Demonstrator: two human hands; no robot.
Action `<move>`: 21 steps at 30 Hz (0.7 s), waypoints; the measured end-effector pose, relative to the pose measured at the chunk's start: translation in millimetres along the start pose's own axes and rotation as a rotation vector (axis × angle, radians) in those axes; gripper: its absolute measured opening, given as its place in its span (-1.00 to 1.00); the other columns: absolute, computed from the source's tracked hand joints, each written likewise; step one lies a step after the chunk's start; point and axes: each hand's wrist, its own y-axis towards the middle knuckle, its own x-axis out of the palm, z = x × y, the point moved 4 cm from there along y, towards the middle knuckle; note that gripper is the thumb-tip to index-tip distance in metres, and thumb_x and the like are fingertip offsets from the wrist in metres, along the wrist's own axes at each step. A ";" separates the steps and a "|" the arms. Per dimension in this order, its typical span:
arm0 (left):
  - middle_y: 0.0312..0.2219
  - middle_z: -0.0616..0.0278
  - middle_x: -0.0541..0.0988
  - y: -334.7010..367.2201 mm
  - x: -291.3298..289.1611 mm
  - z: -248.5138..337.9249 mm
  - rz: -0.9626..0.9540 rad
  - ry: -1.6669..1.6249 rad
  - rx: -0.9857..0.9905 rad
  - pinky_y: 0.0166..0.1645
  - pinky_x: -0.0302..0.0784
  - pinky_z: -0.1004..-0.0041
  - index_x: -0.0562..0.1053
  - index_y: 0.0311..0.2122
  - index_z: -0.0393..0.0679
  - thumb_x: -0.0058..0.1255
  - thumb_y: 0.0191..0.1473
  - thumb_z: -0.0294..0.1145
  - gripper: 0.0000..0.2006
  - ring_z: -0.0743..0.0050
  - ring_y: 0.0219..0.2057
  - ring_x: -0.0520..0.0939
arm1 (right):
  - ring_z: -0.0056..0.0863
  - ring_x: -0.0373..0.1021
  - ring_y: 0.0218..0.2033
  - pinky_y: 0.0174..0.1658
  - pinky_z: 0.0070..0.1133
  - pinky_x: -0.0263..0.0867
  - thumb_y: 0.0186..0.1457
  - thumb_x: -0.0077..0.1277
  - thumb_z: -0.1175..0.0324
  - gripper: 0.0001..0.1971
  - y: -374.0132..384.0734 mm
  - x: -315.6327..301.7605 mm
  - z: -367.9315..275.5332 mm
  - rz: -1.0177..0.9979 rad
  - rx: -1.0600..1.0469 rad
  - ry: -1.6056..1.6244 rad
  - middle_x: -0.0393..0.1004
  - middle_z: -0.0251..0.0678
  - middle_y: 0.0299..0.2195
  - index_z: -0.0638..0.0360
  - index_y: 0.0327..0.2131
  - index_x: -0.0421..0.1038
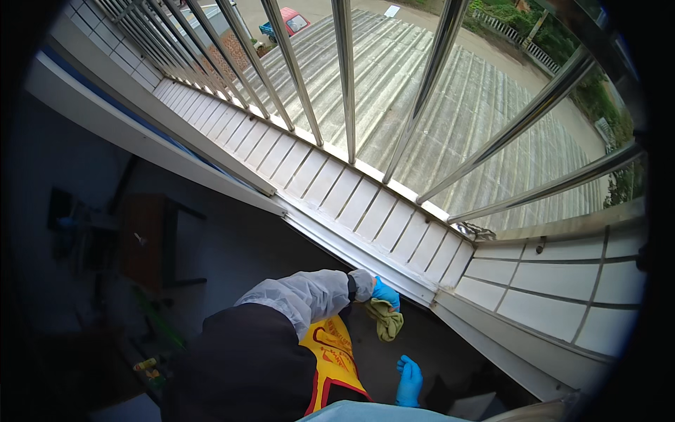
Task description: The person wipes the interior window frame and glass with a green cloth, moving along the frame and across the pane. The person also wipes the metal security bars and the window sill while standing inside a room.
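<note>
My left hand (386, 292), in a blue glove, is closed on an olive-green cloth (387, 322) that hangs crumpled below the fingers. It is at the inner edge of the white window track (365, 246); whether the cloth touches the frame I cannot tell. A translucent sleeve cover (302, 292) covers that forearm. Lower down and to the right, my right hand (408, 382), also blue-gloved, is raised with its fingers loosely bent and slightly apart. Nothing shows in it.
Beyond the track lie a white-tiled sill (337, 186) and upright metal bars (346, 84). A sliding window sash (162, 144) stands at the left. Outside is a corrugated roof (422, 105). A wooden stool or table (144, 239) stands in the dark room.
</note>
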 end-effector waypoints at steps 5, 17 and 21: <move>-0.42 0.32 0.52 -173.0 -46.8 -78.2 0.793 -0.951 0.117 -0.27 0.43 0.45 0.49 -0.35 -0.21 -0.02 -0.02 -0.30 -0.80 0.52 -0.43 0.48 | -0.51 0.40 -0.17 -0.06 -0.57 0.32 0.22 -0.17 0.38 -0.74 -11.8 -6.9 7.6 0.035 -0.078 -0.021 0.47 -0.27 -0.18 0.21 -0.06 0.40; -0.39 0.12 0.49 -46.0 -18.2 -0.5 1.138 1.103 -0.189 -0.26 0.46 0.18 0.50 -0.40 -0.06 0.05 -0.03 -0.05 -0.72 0.11 -0.33 0.54 | -0.47 0.42 -0.14 -0.03 -0.55 0.32 0.21 -0.12 0.37 -0.73 -59.5 -31.0 52.6 0.163 -0.015 0.041 0.49 -0.24 -0.14 0.21 -0.05 0.39; -0.37 0.11 0.55 78.7 23.0 60.8 0.914 1.035 -0.041 -0.25 0.50 0.22 0.54 -0.45 -0.07 0.04 -0.03 -0.09 -0.74 0.11 -0.31 0.57 | -0.46 0.41 -0.11 -0.02 -0.55 0.32 0.21 -0.13 0.40 -0.74 -85.9 -43.9 75.5 0.253 -0.028 0.036 0.48 -0.23 -0.12 0.21 -0.06 0.39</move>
